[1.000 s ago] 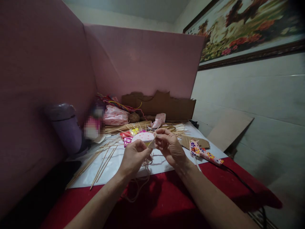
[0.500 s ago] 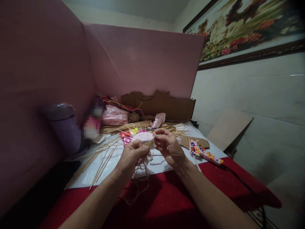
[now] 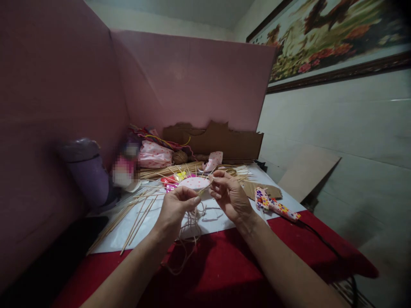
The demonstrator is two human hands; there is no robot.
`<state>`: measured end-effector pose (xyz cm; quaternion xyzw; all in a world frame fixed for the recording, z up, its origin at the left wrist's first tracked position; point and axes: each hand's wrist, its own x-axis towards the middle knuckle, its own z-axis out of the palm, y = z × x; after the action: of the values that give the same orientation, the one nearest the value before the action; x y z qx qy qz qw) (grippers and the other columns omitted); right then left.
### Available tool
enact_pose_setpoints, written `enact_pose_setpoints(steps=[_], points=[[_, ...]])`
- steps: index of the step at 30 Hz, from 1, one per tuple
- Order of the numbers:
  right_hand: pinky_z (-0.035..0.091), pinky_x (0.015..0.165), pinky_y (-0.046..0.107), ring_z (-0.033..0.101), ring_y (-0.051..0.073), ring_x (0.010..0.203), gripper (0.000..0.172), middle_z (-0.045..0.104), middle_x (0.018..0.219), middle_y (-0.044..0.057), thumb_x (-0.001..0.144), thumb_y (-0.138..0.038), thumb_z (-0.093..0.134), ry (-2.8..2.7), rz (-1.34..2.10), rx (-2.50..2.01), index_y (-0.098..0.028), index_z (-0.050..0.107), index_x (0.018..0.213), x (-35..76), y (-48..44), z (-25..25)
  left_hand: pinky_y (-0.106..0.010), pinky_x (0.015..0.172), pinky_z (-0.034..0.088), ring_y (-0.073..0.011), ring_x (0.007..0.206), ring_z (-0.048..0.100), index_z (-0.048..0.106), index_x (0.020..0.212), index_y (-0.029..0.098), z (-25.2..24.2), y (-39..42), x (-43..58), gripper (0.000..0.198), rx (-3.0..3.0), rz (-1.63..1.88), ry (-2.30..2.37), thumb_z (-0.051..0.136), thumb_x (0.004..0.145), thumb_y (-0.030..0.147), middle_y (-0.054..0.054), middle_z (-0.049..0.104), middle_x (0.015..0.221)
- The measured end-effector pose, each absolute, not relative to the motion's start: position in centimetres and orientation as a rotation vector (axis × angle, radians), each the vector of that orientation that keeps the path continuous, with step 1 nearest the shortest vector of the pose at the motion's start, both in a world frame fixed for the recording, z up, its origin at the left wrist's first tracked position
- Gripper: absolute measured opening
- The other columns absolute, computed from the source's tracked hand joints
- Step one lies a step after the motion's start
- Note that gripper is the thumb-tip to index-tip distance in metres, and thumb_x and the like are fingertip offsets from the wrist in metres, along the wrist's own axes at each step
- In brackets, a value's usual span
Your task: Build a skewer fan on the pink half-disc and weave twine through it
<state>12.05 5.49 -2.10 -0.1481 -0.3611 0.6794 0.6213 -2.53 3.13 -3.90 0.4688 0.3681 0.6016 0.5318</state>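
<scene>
A white disc with pink dots (image 3: 194,183) lies at mid-table, thin sticks sticking out around it. Just in front of it, my left hand (image 3: 178,206) pinches a thin strand of twine (image 3: 204,190) between thumb and forefinger. My right hand (image 3: 229,194) is closed on the strand's other end, at the disc's right edge. Loose loops of twine (image 3: 189,239) hang below my left hand, over the white sheet and the red cloth.
Loose sticks (image 3: 141,220) lie at left. A flower-patterned glue gun (image 3: 279,208) rests by cardboard (image 3: 271,191) at right. Behind are dotted fabric (image 3: 156,155), a twine ball (image 3: 180,157) and torn cardboard (image 3: 215,141). A purple container (image 3: 88,177) stands far left.
My hands have moved slightly apart, the left a little leftward and the right a little rightward. The disc has shifted slightly to the right.
</scene>
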Motion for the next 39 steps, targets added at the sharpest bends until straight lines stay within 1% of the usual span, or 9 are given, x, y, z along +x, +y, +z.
enact_pose_setpoints(steps=[4, 9, 16, 20, 23, 26, 31, 35, 39], points=[[0.031, 0.039, 0.013, 0.04, 0.004, 0.049, 0.019, 0.048, 0.057, -0.006, 0.062, -0.01, 0.069, -0.839, 1.527, -0.351, -0.015, 0.065, 0.079, 11.9, 5.5, -2.0, -0.02, 0.049, 0.036, -0.0077, 0.048, 0.049, 0.07, 0.076, 0.013, -3.5, 2.9, -2.2, 0.033, 1.131, 1.401, 0.887, 0.082, 0.047, 0.02, 0.001, 0.063, 0.055], [0.033, 0.041, 0.015, 0.042, 0.005, 0.05, 0.019, 0.052, 0.057, -0.004, 0.063, -0.017, 0.075, -0.915, 1.422, -0.429, -0.014, 0.067, 0.08, 11.6, 5.8, -2.4, -0.021, 0.048, 0.034, -0.0073, 0.048, 0.047, 0.07, 0.062, 0.011, -3.2, 2.6, -1.9, 0.021, 1.191, 1.338, 1.033, 0.079, 0.047, 0.021, 0.0, 0.062, 0.052], [0.032, 0.04, 0.016, 0.044, 0.006, 0.046, 0.022, 0.055, 0.054, -0.003, 0.062, -0.028, 0.078, -0.972, 1.343, -0.521, -0.014, 0.061, 0.067, 11.6, 6.1, -2.8, -0.02, 0.046, 0.029, -0.0054, 0.044, 0.041, 0.069, 0.061, 0.013, -2.9, 2.4, -2.0, 0.015, 1.219, 1.344, 1.064, 0.076, 0.051, 0.022, 0.002, 0.059, 0.05], [0.031, 0.04, 0.016, 0.044, 0.006, 0.045, 0.02, 0.059, 0.059, -0.002, 0.068, -0.026, 0.071, -0.957, 1.431, -0.514, -0.016, 0.055, 0.071, 11.6, 5.6, -2.5, -0.02, 0.046, 0.028, -0.0056, 0.045, 0.04, 0.068, 0.063, 0.013, -3.0, 2.4, -2.1, 0.015, 1.236, 1.355, 1.068, 0.075, 0.054, 0.024, 0.002, 0.059, 0.052], [0.027, 0.036, 0.016, 0.039, 0.005, 0.04, 0.022, 0.056, 0.059, -0.004, 0.07, -0.026, 0.069, -0.966, 1.529, -0.476, -0.019, 0.048, 0.072, 11.6, 5.3, -2.3, -0.021, 0.048, 0.031, -0.0076, 0.048, 0.044, 0.067, 0.063, 0.013, -3.3, 2.5, -2.2, 0.017, 1.294, 1.365, 1.079, 0.075, 0.056, 0.027, 0.001, 0.06, 0.054], [0.023, 0.035, 0.015, 0.028, 0.003, 0.038, 0.025, 0.046, 0.055, -0.008, 0.071, -0.031, 0.071, -1.018, 1.53, -0.468, -0.019, 0.05, 0.077, 11.5, 5.2, -2.3, -0.022, 0.049, 0.033, -0.0088, 0.049, 0.046, 0.063, 0.06, 0.013, -3.5, 2.8, -2.1, 0.022, 1.369, 1.38, 1.092, 0.075, 0.058, 0.032, 0.0, 0.057, 0.053], [0.025, 0.039, 0.018, 0.033, 0.004, 0.043, 0.025, 0.046, 0.057, -0.007, 0.066, -0.032, 0.075, -1.254, 1.3, -0.565, -0.017, 0.063, 0.082, 11.3, 5.3, -2.5, -0.019, 0.042, 0.024, -0.0047, 0.041, 0.035, 0.05, 0.053, 0.015, -3.3, 2.7, -2.2, 0.035, 1.277, 1.387, 1.037, 0.077, 0.056, 0.036, 0.006, 0.045, 0.044], [0.025, 0.043, 0.022, 0.034, 0.007, 0.045, 0.012, 0.041, 0.052, -0.007, 0.07, -0.026, 0.069, -1.499, 1.084, -0.654, -0.017, 0.067, 0.078, 11.4, 5.2, -2.7, -0.018, 0.041, 0.023, -0.0047, 0.039, 0.038, 0.049, 0.06, 0.016, -2.5, 2.4, -2.6, 0.034, 1.154, 1.341, 0.94, 0.079, 0.052, 0.029, 0.004, 0.054, 0.047], [0.024, 0.046, 0.024, 0.032, 0.009, 0.049, 0.008, 0.039, 0.053, -0.006, 0.073, -0.022, 0.063, -1.661, 0.885, -0.705, -0.018, 0.068, 0.078, 11.6, 5.2, -2.8, -0.019, 0.044, 0.029, -0.0054, 0.043, 0.043, 0.053, 0.061, 0.014, -2.3, 2.6, -3.1, 0.03, 1.186, 1.393, 0.936, 0.079, 0.051, 0.024, 0.002, 0.057, 0.052]])
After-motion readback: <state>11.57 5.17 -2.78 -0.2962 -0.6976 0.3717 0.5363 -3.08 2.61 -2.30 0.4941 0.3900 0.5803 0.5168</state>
